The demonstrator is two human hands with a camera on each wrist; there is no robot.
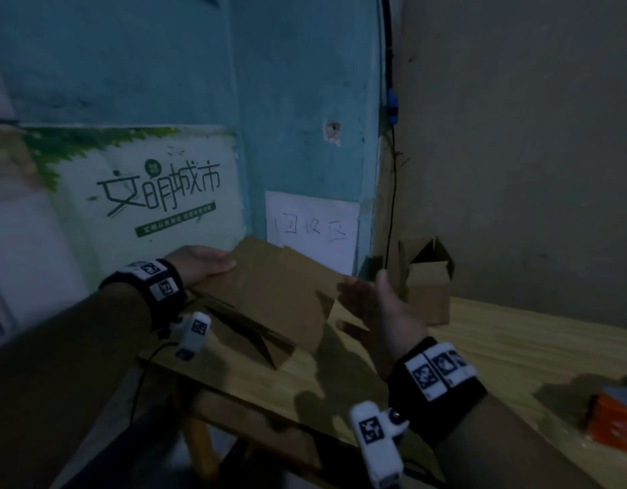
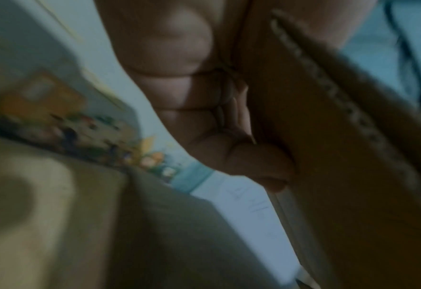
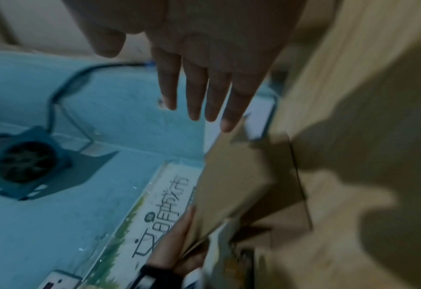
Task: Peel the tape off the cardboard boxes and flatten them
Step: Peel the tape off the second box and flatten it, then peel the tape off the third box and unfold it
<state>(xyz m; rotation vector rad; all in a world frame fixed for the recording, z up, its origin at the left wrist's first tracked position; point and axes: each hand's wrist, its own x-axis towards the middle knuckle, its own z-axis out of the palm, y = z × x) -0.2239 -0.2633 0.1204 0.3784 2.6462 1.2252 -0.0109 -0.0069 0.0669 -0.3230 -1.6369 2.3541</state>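
Note:
A flattened brown cardboard box (image 1: 269, 287) is held tilted over the wooden table's (image 1: 499, 347) left end. My left hand (image 1: 206, 264) grips its left edge. In the left wrist view the fingers (image 2: 204, 117) curl against the cardboard (image 2: 327, 146). My right hand (image 1: 368, 301) is open with straight fingers by the box's right edge; I cannot tell whether it touches. The right wrist view shows those straight fingers (image 3: 204, 88) above the cardboard (image 3: 241, 176). More cardboard flaps (image 1: 248, 337) lie beneath. No tape is visible on the box.
An upright cardboard box (image 1: 428, 280) with raised flaps stands at the back of the table against the wall. An orange and grey object (image 1: 615, 418) sits at the table's right edge. A white paper sign (image 1: 312, 231) hangs on the blue wall behind.

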